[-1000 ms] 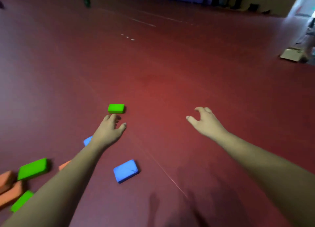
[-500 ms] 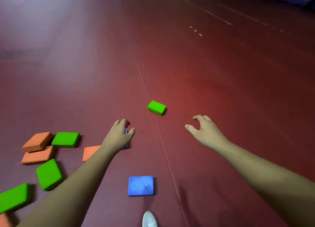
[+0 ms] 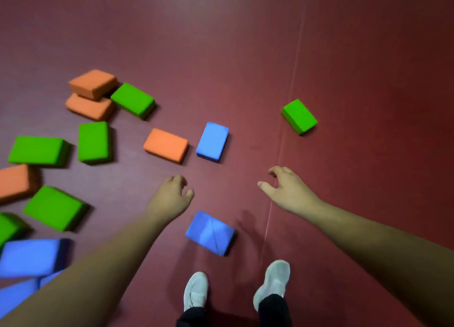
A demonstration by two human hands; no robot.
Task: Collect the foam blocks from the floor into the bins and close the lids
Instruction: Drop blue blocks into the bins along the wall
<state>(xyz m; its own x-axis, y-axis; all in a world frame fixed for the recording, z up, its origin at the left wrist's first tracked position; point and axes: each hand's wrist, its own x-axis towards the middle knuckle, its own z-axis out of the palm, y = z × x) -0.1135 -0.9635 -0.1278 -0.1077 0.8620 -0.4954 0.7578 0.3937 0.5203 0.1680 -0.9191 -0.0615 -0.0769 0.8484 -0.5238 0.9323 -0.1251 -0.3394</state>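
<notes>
Seen from the head camera, the left hand [image 3: 169,199] and right hand [image 3: 287,191] hang empty over the floor [image 3: 368,56], fingers loosely curled. The creased blue block [image 3: 210,233] lies flat between them, back toward the feet, with its long axis slanting down-right. The left hand looks nearer. No bins show.

The left edge cuts off part of a flat orange foam block [image 3: 14,181] and most of a green foam block [image 3: 8,228] just below it. The upper blue foam block [image 3: 29,258] in your bottom-left corner is smeared by blur (its edges barely read). The lower blue foam block [image 3: 14,298] slips under your left forearm [image 3: 98,272]. Your left hand [image 3: 169,199] hides its own fingertips.
</notes>
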